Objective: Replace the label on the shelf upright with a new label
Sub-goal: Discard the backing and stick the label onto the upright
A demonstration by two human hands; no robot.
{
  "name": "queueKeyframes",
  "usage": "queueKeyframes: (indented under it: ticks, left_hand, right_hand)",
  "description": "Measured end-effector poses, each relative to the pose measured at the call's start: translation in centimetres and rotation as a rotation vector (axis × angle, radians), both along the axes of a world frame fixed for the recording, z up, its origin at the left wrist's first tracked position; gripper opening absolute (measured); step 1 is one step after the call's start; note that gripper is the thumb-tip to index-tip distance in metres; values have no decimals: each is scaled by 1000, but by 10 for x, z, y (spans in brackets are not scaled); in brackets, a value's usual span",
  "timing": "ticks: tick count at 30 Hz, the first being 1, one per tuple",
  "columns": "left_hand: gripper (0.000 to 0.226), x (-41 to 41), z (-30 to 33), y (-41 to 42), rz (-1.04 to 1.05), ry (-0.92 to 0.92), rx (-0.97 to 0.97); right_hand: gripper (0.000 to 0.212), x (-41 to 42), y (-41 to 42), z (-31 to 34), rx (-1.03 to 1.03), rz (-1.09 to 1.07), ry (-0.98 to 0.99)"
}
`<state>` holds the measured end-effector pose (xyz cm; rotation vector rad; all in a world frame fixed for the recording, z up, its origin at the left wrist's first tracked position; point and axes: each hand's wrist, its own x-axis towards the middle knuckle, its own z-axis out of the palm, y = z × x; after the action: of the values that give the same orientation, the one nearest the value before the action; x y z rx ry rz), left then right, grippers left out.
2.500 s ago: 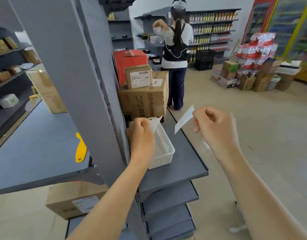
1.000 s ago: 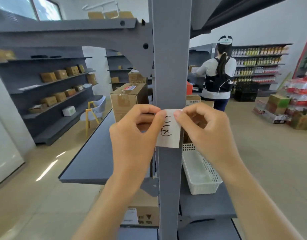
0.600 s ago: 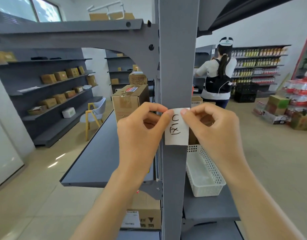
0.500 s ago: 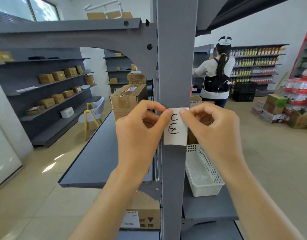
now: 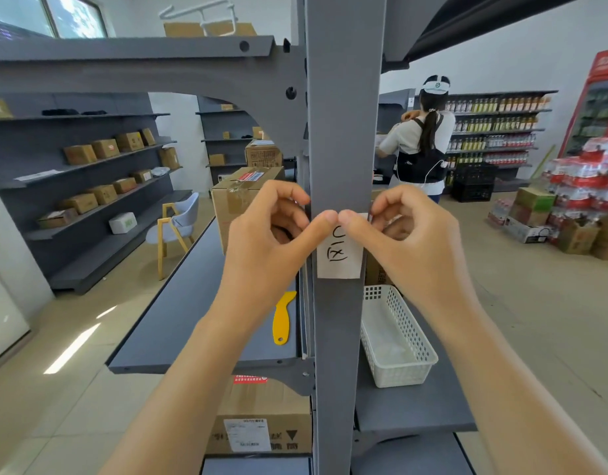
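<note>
A white paper label (image 5: 340,255) with black handwritten marks lies flat on the front face of the grey shelf upright (image 5: 343,114), at mid height. My left hand (image 5: 271,241) comes in from the left and its thumb tip presses the label's top edge. My right hand (image 5: 408,241) mirrors it from the right, thumb tip on the same top edge. The two thumbs meet at the middle of the upright. The other fingers of both hands are curled and hold nothing that I can see.
A white plastic basket (image 5: 395,337) stands on the grey shelf (image 5: 408,406) right of the upright. A yellow scraper (image 5: 283,317) lies on the left shelf. Cardboard boxes (image 5: 240,200) sit behind. A person (image 5: 422,145) stands at far shelving.
Both thumbs have slid inward along the label's top edge until they touch. The label sits flatter on the upright. The camera view has shifted slightly, showing the yellow scraper.
</note>
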<state>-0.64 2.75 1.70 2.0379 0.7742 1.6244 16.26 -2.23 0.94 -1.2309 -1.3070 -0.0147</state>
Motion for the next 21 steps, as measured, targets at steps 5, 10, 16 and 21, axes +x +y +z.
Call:
queueKeyframes:
  ticks: [5, 10, 16, 21]
  left_hand:
    - [22, -4, 9, 10, -38, 54, -11]
    - [26, -5, -1, 16, -106, 64, 24]
    - [40, -8, -24, 18, -105, 144, 69]
    - [48, -17, -39, 22, -92, 291, 71]
  right_hand:
    - [30, 13, 5, 10, -39, 35, -69]
    - [31, 13, 7, -2, -67, 118, -49]
    - [38, 16, 5, -32, -141, 105, -96]
    - [46, 18, 1, -40, -187, 1, -223]
